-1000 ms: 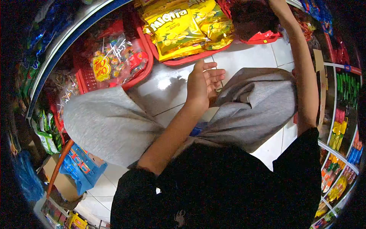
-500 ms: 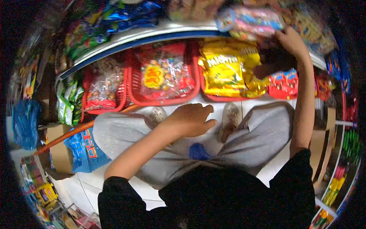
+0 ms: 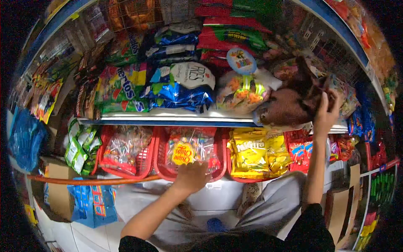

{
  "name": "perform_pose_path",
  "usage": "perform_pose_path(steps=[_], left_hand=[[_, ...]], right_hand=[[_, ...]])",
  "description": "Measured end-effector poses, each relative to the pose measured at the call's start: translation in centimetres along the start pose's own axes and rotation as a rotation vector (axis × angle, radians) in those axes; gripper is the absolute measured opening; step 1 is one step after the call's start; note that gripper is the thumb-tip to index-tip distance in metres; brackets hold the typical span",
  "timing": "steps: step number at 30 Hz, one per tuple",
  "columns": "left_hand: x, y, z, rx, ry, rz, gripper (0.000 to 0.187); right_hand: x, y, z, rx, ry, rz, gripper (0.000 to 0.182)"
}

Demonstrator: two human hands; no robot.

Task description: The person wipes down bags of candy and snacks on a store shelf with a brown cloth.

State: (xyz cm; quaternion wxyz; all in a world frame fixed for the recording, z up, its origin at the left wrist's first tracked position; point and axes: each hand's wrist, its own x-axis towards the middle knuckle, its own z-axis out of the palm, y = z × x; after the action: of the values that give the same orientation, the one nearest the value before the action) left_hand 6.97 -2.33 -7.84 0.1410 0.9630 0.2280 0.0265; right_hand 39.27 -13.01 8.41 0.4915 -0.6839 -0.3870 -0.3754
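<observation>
My right hand [image 3: 327, 111] is up at the shelf on the right, its fingers closed on a dark brown plastic bag [image 3: 287, 107] with a twisted, bunched top. Beside that bag is a clear bag of colourful sweets [image 3: 241, 90] with an oval blue label. My left hand [image 3: 193, 178] is at the front edge of a red basket [image 3: 159, 170] of wrapped lollipops, just below a yellow Chupa Chups label [image 3: 183, 154]. Its fingers point away from me and are too blurred to tell if they grip the rim.
Blue Fres candy bags [image 3: 180, 88] and green Mentos bags [image 3: 121, 90] line the shelf. Below its edge [image 3: 176, 119], yellow Milkita bags [image 3: 258, 155] and red packets [image 3: 300, 153] lie to the right. A blue bag [image 3: 94, 201] and cardboard [image 3: 58, 189] are at lower left.
The view has tilted up towards the shelf. My right hand held a pink and blue packet and now grips the brown bag. My left hand has reached forward to the lollipop basket.
</observation>
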Motion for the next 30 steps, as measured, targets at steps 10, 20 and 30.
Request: perform_pose_path(steps=[10,20,30], left_hand=[[-1.4,1.7,-0.9,-0.032,-0.124,0.096,0.045],[-0.4,3.8,-1.8,-0.028,-0.323,0.126,0.042],[0.8,4.6,-0.5,0.022,-0.355,0.110,0.044]], right_hand=[[-6.2,-2.7,3.2,-0.189,-0.513,-0.372,0.028],[-3.7,6.9,-3.4,-0.177,-0.195,0.073,0.025],[-3.9,8.7,-7.8,-0.247,-0.622,0.369,0.043]])
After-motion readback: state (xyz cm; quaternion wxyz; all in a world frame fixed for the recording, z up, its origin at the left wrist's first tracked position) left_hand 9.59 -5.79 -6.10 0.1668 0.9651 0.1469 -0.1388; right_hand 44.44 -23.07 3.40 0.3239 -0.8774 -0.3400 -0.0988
